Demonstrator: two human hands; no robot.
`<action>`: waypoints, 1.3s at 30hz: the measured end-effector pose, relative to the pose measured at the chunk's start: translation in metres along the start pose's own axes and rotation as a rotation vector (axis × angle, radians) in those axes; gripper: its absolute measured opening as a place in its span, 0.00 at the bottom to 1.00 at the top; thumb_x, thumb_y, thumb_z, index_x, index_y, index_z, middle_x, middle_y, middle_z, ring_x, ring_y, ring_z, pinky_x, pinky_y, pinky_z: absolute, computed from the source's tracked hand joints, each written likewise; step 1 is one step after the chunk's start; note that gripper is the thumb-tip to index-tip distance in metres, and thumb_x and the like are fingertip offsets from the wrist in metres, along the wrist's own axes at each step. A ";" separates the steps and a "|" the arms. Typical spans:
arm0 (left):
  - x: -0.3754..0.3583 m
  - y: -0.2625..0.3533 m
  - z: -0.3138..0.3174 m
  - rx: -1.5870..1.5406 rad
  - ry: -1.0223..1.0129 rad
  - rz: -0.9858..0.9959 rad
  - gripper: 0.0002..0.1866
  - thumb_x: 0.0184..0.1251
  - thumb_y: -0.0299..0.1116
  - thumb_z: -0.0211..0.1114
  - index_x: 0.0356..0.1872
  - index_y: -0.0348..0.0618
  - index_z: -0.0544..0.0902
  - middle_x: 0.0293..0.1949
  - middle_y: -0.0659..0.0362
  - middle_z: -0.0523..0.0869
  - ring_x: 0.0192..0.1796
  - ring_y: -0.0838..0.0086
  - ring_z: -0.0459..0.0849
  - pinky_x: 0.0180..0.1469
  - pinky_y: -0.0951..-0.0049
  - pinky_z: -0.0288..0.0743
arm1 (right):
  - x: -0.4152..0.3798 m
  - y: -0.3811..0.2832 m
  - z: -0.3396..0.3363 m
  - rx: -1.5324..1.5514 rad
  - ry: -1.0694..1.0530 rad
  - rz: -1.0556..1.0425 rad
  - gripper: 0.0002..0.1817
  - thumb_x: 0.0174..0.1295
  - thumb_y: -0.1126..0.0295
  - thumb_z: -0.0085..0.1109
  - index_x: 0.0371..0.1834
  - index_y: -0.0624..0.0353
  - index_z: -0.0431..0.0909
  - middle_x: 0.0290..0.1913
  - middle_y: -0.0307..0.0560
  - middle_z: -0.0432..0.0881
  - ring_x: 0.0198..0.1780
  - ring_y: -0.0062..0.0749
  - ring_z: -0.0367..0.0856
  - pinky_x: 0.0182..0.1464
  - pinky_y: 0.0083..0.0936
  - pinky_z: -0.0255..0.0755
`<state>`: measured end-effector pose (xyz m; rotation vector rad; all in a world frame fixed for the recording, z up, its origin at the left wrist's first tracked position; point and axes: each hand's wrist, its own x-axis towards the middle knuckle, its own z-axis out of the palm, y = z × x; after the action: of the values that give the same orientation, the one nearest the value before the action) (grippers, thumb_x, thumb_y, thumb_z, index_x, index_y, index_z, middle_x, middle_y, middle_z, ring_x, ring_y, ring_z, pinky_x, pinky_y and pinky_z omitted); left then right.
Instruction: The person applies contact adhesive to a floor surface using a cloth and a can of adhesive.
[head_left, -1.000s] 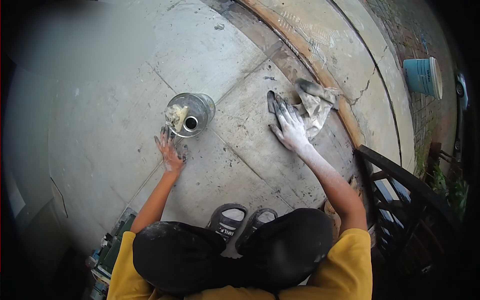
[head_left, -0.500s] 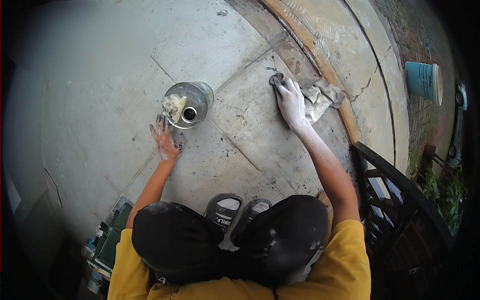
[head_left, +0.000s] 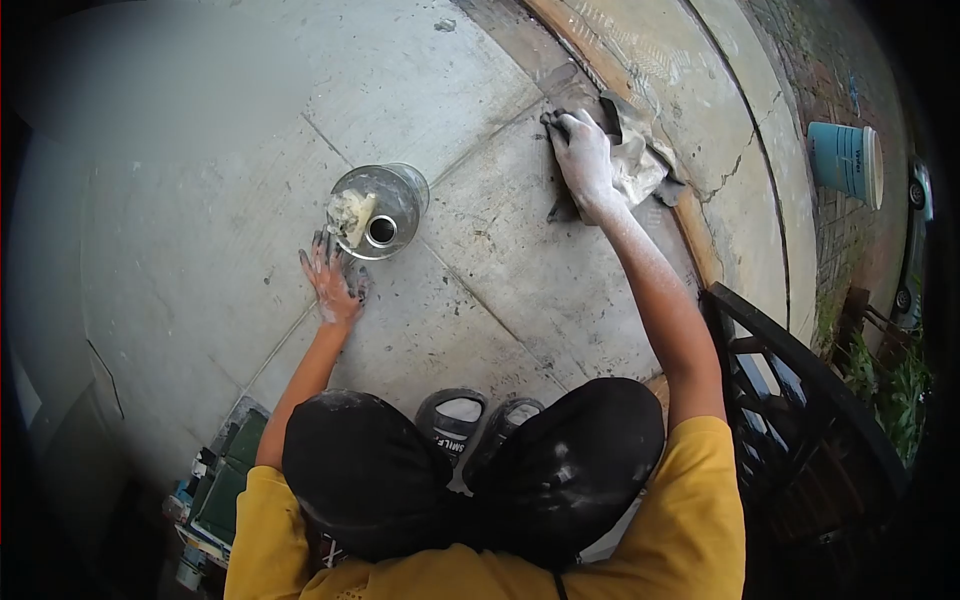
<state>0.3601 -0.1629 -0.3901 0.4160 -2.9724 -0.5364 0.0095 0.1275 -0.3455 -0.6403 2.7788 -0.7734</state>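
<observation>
My left hand (head_left: 333, 283) rests on the floor with its dark-smudged fingers spread, right beside a round metal can (head_left: 408, 195). On the can's top, next to its round opening (head_left: 381, 231), lies a pale, crumpled lump (head_left: 351, 214), perhaps a sponge or cloth. Farther right, my right hand (head_left: 583, 160), coated in white powder, is closed on a dirty grey-white rag (head_left: 637, 165) against the floor. Part of the rag spreads out to the right of the hand. The undersides of the fingers are hidden.
A tan raised edge (head_left: 640, 100) curves along the right of the stained concrete floor (head_left: 480, 220). Beyond it stands a blue bucket (head_left: 840, 163). A dark slatted piece (head_left: 790, 370) is at the lower right, a green box (head_left: 230, 470) at lower left.
My right hand has shifted slightly up on the floor, and the rag has been dragged and refolded, with dark edges now showing. My left hand and the can stay in place.
</observation>
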 end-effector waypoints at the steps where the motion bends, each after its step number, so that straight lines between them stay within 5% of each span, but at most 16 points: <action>1: 0.004 0.000 0.000 0.011 0.000 -0.004 0.34 0.58 0.47 0.62 0.64 0.39 0.70 0.71 0.39 0.65 0.76 0.44 0.58 0.77 0.33 0.37 | -0.021 0.001 0.006 0.065 -0.012 -0.036 0.09 0.64 0.71 0.57 0.40 0.64 0.82 0.43 0.59 0.80 0.45 0.57 0.81 0.49 0.45 0.75; 4: 0.002 -0.001 0.003 0.035 0.000 -0.023 0.34 0.58 0.46 0.61 0.65 0.39 0.69 0.71 0.40 0.65 0.77 0.45 0.58 0.77 0.33 0.36 | -0.043 -0.002 0.011 0.147 -0.056 -0.072 0.08 0.64 0.71 0.58 0.37 0.65 0.80 0.44 0.60 0.80 0.46 0.58 0.81 0.49 0.45 0.75; 8: 0.004 -0.005 0.006 0.031 0.034 -0.012 0.36 0.57 0.46 0.61 0.67 0.41 0.69 0.73 0.41 0.64 0.77 0.46 0.58 0.77 0.34 0.36 | 0.033 0.004 0.009 0.019 0.015 -0.048 0.08 0.61 0.72 0.57 0.36 0.67 0.80 0.41 0.62 0.80 0.46 0.60 0.80 0.50 0.48 0.74; 12: 0.001 -0.003 0.005 -0.004 0.012 -0.035 0.36 0.58 0.46 0.61 0.68 0.42 0.68 0.74 0.44 0.63 0.77 0.46 0.58 0.77 0.35 0.36 | -0.042 -0.004 0.002 0.092 -0.148 0.018 0.09 0.61 0.71 0.58 0.39 0.64 0.82 0.41 0.58 0.80 0.47 0.58 0.81 0.50 0.47 0.74; 16: 0.002 0.000 0.001 -0.032 0.043 -0.011 0.36 0.58 0.46 0.61 0.67 0.42 0.69 0.74 0.43 0.64 0.76 0.46 0.58 0.77 0.35 0.37 | 0.020 0.010 0.001 0.009 -0.076 -0.009 0.11 0.60 0.70 0.59 0.41 0.65 0.83 0.43 0.62 0.83 0.49 0.60 0.81 0.52 0.46 0.74; 18: 0.002 -0.002 0.005 -0.044 0.051 -0.003 0.35 0.58 0.46 0.61 0.67 0.42 0.69 0.74 0.43 0.64 0.76 0.46 0.59 0.77 0.34 0.37 | 0.039 0.012 -0.006 0.100 -0.205 0.101 0.11 0.59 0.69 0.61 0.38 0.67 0.83 0.41 0.65 0.84 0.47 0.61 0.82 0.52 0.45 0.75; 22: 0.003 -0.004 0.003 -0.009 0.045 -0.005 0.31 0.59 0.46 0.60 0.62 0.40 0.71 0.74 0.43 0.64 0.76 0.46 0.59 0.76 0.34 0.37 | -0.030 0.008 -0.003 0.055 -0.286 0.047 0.12 0.57 0.69 0.63 0.41 0.64 0.84 0.40 0.64 0.84 0.47 0.58 0.83 0.52 0.44 0.75; 28: 0.011 0.006 0.002 0.000 0.048 -0.030 0.27 0.60 0.44 0.60 0.57 0.39 0.72 0.74 0.44 0.65 0.76 0.47 0.59 0.77 0.35 0.38 | 0.072 0.006 -0.003 0.075 -0.239 0.134 0.11 0.58 0.68 0.64 0.39 0.64 0.86 0.38 0.63 0.86 0.43 0.54 0.86 0.49 0.43 0.77; 30: 0.006 0.003 -0.002 -0.013 0.039 -0.032 0.27 0.61 0.44 0.60 0.57 0.39 0.72 0.73 0.44 0.65 0.76 0.47 0.59 0.77 0.35 0.39 | 0.056 0.007 0.002 0.046 -0.139 0.034 0.11 0.58 0.68 0.65 0.38 0.64 0.86 0.37 0.62 0.86 0.42 0.54 0.86 0.49 0.43 0.77; 32: 0.005 0.002 0.002 -0.001 0.045 -0.026 0.28 0.62 0.45 0.59 0.59 0.39 0.72 0.73 0.44 0.65 0.76 0.47 0.60 0.76 0.34 0.39 | 0.018 0.006 -0.002 0.106 -0.266 0.089 0.10 0.58 0.69 0.64 0.39 0.64 0.85 0.38 0.61 0.86 0.44 0.54 0.85 0.50 0.43 0.77; 36: 0.006 0.004 0.000 0.000 0.057 -0.023 0.26 0.62 0.45 0.59 0.57 0.40 0.73 0.73 0.43 0.66 0.75 0.46 0.62 0.76 0.35 0.40 | -0.068 0.004 -0.029 -0.037 -0.548 -0.215 0.12 0.60 0.73 0.60 0.47 0.59 0.82 0.51 0.53 0.81 0.51 0.49 0.82 0.53 0.37 0.76; 39: 0.005 0.000 0.002 0.005 0.068 -0.008 0.27 0.62 0.46 0.59 0.58 0.41 0.73 0.73 0.43 0.66 0.74 0.46 0.62 0.76 0.35 0.41 | -0.082 0.037 -0.018 -0.143 -0.442 -0.551 0.12 0.63 0.74 0.56 0.49 0.56 0.82 0.55 0.47 0.79 0.56 0.42 0.78 0.57 0.35 0.75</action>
<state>0.3545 -0.1635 -0.3921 0.4383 -2.9086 -0.5054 0.0640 0.2014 -0.3448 -1.4426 2.2753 -0.4377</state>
